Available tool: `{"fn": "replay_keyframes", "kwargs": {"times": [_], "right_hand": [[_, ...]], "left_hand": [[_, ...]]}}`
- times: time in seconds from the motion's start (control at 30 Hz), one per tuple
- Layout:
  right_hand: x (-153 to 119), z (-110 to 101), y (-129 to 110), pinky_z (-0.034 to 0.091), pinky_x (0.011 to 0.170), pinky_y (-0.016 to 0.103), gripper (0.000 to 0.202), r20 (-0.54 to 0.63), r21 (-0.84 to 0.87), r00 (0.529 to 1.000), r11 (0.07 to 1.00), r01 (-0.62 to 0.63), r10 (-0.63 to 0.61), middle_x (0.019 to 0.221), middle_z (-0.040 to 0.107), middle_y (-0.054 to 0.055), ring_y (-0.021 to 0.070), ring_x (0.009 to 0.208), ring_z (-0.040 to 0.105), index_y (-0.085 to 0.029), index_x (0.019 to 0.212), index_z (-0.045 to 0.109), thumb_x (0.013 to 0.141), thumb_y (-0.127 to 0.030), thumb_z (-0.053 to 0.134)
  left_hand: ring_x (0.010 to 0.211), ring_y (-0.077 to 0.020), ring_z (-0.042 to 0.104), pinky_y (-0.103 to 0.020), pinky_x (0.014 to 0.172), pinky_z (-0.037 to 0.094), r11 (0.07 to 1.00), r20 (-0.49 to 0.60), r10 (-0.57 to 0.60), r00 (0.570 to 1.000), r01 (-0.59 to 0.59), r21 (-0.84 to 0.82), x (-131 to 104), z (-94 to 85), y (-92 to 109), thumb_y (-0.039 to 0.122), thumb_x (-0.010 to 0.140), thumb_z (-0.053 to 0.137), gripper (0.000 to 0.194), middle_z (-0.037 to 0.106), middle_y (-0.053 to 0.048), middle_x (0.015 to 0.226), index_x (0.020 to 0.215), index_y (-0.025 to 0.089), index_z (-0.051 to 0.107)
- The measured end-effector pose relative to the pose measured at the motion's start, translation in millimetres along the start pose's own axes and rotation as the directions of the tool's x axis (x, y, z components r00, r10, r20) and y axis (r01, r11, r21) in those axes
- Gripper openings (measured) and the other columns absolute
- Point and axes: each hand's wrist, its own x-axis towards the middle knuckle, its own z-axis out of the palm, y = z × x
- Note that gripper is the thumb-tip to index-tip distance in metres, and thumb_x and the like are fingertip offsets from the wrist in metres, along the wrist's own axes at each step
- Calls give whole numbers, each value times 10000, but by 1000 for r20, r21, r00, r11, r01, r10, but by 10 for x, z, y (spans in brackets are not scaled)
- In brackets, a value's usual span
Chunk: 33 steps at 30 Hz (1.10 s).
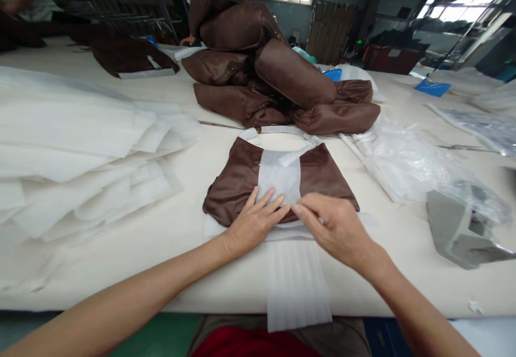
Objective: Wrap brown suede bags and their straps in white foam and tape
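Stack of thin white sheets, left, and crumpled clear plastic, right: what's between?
Head view: a trapezoid brown leather-look bag with a translucent white band across its middle, left hand resting on it.

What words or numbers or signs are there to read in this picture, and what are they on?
None can be read.
White patch on the dark red box at the back: too small to tell if it has writing.
Small green glow at the back: too small and blurred to tell if it is a sign.
Brown bag and the white strip around its middle: no lettering shows.
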Motion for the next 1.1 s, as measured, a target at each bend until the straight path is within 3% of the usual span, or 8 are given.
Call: {"fn": "replay_keyframes", "kwargs": {"times": [0.07,0.13,0.3,0.43,0.6,0.77,0.9,1.1], "right_hand": [[126,-41,245,428,1024,455,359,14,-243,979,949,202,-204,1239,666,140,272,1223,565,-171,1200,647,1021,-354,395],[153,81,527,299,1129,563,481,170,-380,941,861,337,-293,1483,485,145,304,1420,362,-171,1420,489,1012,-416,413],[-95,375,942,160,1189,600,670,355,-392,887,815,427,-294,1600,298,106,283,1498,195,-180,1552,251,992,-503,426],[-130,357,950,110,1198,604,627,357,-352,888,839,414,-288,1604,286,99,281,1502,183,-190,1540,288,1000,-479,424],[-103,332,950,84,1204,604,623,335,-293,898,874,387,-285,1597,296,123,287,1505,171,-159,1529,312,996,-455,439],[-624,178,871,99,1219,558,705,384,-217,843,851,479,-376,1609,251,150,283,1518,109,-98,1552,228,963,-386,488],[-1126,155,799,13,1226,520,773,470,-181,800,846,501,-373,1619,223,136,277,1521,85,-103,1559,219,891,-327,536],[-1254,297,717,28,1222,536,841,540,-118,755,855,506,-372,1634,172,110,282,1519,93,-170,1569,212,842,-361,589]], "left_hand": [[1432,-350,345,-713,1129,217,1000,-9,-4,1000,4,-6,-15,9,10,68,964,357,503,514,-116,1464,1437,209,454],[1447,-343,316,-711,1147,163,999,-13,6,1000,-7,-42,-33,-15,12,38,921,381,541,502,-124,1474,1436,189,452],[1441,-348,331,-681,1165,144,970,63,19,998,-3,-244,-28,-251,8,200,844,533,573,466,-153,1495,1412,145,482],[1352,-242,483,-540,1206,177,960,59,-117,991,128,-247,58,-358,11,295,1003,409,393,589,-104,1393,1355,187,546],[1497,-327,178,-608,1194,86,994,157,-16,988,32,-101,76,-155,24,455,998,440,609,339,-94,1583,1534,214,280],[1490,-409,140,-687,1148,46,993,187,68,980,-49,-104,31,-134,13,627,909,504,737,207,-115,1630,1538,334,257],[1491,-414,121,-678,1151,38,992,182,71,981,-50,-116,37,-179,16,612,870,574,798,186,-133,1632,1541,322,255],[1490,-402,142,-655,1160,63,996,223,49,974,-30,-86,76,-186,39,524,894,598,741,189,-121,1634,1533,328,278]]}}
